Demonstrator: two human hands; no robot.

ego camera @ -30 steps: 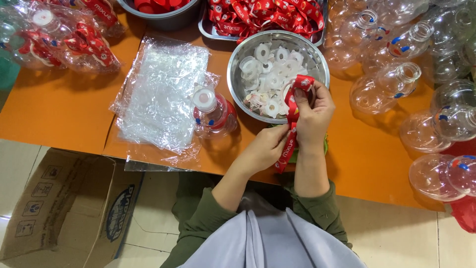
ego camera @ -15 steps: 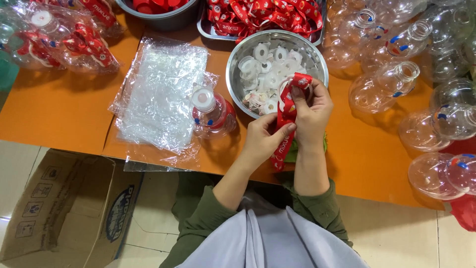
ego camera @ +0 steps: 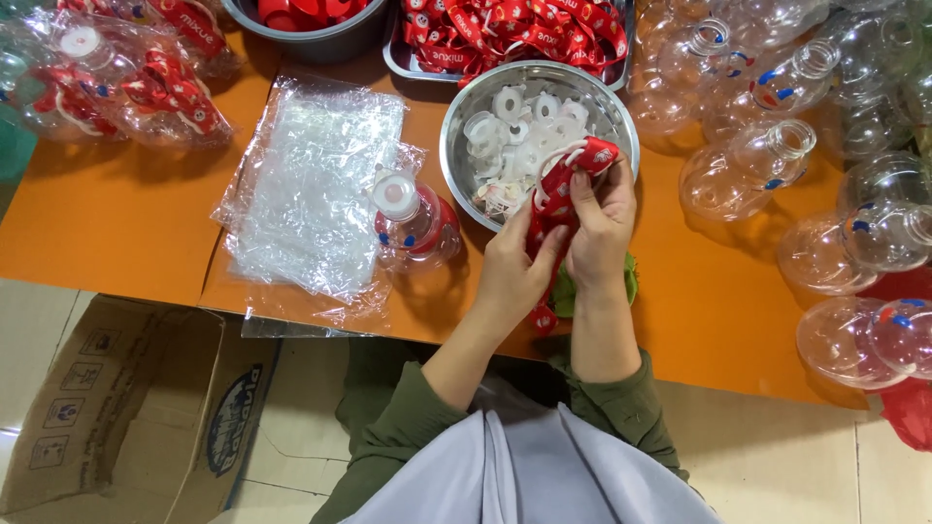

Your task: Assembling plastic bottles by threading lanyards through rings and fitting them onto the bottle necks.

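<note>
Both hands, the left hand [ego camera: 513, 267] and right hand [ego camera: 600, 221], are pinching a red strap [ego camera: 558, 189] with closed fingers, just over the near rim of the steel bowl [ego camera: 456, 155] of white rings. A stack of clear bags [ego camera: 311, 189] is lying near the bench's [ego camera: 116, 233] front edge.

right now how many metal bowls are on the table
2: a steel bowl of white rings just beyond the hands, and a grey bowl of red pieces at the top edge, partly cropped. Others may lie outside view.

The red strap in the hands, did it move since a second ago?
Yes. The red strap bunched upward toward the metal bowl; its lower end now hangs shorter over the orange table.
</note>
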